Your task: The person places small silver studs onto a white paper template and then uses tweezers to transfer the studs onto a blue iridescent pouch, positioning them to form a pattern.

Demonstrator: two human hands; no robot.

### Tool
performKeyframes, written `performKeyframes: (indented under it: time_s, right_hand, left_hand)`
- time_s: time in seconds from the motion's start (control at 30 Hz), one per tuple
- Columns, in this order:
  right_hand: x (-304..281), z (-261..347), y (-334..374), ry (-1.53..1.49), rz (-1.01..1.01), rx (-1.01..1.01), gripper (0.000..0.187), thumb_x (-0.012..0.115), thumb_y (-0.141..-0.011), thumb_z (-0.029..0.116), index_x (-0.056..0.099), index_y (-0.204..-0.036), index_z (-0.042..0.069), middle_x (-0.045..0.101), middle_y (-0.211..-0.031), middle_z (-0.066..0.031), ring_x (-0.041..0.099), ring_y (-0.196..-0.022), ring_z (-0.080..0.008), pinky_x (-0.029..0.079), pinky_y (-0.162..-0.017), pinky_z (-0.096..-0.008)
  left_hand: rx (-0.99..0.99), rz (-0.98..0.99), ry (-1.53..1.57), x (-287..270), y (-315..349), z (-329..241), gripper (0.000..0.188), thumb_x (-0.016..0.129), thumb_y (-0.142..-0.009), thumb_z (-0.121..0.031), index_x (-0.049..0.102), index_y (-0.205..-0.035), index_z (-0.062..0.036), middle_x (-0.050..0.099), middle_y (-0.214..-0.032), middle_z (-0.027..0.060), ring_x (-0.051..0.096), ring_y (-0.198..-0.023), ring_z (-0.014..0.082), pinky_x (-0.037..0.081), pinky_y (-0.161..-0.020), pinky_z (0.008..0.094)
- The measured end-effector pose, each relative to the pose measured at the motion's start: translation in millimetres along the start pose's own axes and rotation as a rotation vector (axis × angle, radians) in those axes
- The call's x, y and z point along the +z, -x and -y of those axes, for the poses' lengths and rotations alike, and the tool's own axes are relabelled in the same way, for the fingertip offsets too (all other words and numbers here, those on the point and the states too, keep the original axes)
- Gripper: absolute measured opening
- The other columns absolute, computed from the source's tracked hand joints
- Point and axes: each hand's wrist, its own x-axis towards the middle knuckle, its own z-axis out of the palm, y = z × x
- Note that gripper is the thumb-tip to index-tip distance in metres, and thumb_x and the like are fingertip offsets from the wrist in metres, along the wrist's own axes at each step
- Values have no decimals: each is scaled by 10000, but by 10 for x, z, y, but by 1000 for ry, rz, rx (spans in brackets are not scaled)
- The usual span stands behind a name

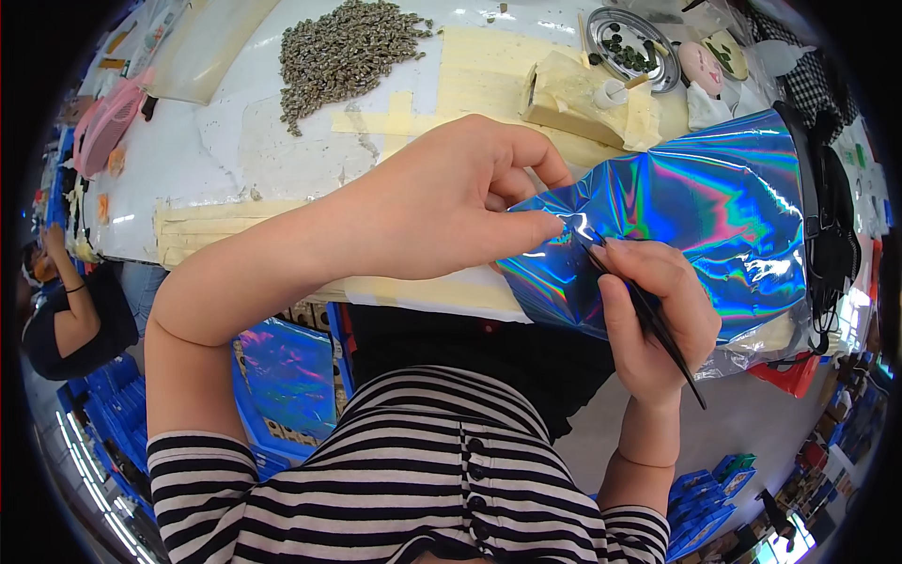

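A shiny blue holographic sheet (pixel 723 216) lies creased across the right part of the table. My left hand (pixel 451 207) reaches over from the left, its thumb resting on the sheet's left end and its fingers curled behind. Whatever sits between that thumb and the fingers is too small to make out. Low on the right, my right hand (pixel 658 310) grips slim black tweezers (pixel 672 348) between thumb and fingers. Their points meet the sheet close to my left thumb.
Small metallic pieces (pixel 343 56) form a heap at the far middle. A tape-covered box (pixel 592 99) and a round dish (pixel 634 47) of dark bits stand far right. Black straps (pixel 827 226) hang at the right edge. Another person (pixel 80 310) is at far left.
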Motion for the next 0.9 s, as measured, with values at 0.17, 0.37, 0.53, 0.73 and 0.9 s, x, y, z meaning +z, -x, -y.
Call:
performKeyframes:
  time_s: [0.17, 0.37, 0.53, 0.73, 0.9]
  right_hand:
    - [-5, -12, 2, -16, -2, -1, 223, 781, -723, -40, 699, -928, -3, 724, -898, -127, 694, -811, -247, 546, -750, -322]
    - [-16, -2, 6, -23, -19, -4, 226, 780, -724, -46, 701, -932, -6, 723, -900, -126, 691, -817, -246, 545, -743, -317]
    - [-7, -9, -2, -27, -8, -5, 227, 783, -721, -44, 702, -930, -5, 723, -905, -127, 690, -811, -245, 545, -740, -316]
    - [-14, -10, 0, -29, -17, 0, 226, 788, -719, -37, 703, -927, -4, 723, -900, -125, 690, -804, -243, 544, -740, -318]
    - [-11, -11, 6, -25, -14, -1, 219, 783, -723, -36, 703, -924, -3, 722, -892, -127, 692, -800, -245, 546, -737, -317]
  left_hand:
    - [6, 17, 26, -6, -14, -20, 222, 636, -909, -21, 565, -1115, 24, 713, -929, 76, 662, -818, 67, 530, -745, 198]
    - [6, 18, 39, -7, -12, -18, 207, 625, -912, -14, 566, -1107, 21, 712, -923, 70, 664, -818, 68, 528, -739, 194]
    - [15, 28, 57, -3, -15, -6, 208, 624, -912, -13, 566, -1109, 21, 713, -922, 69, 663, -815, 65, 526, -738, 190]
    - [1, 28, 58, -6, -14, -20, 211, 623, -915, -14, 561, -1113, 24, 713, -930, 69, 662, -820, 63, 524, -743, 189]
    - [19, 36, 69, -5, -18, -9, 215, 621, -918, -14, 557, -1119, 26, 712, -941, 73, 661, -834, 65, 525, -752, 189]
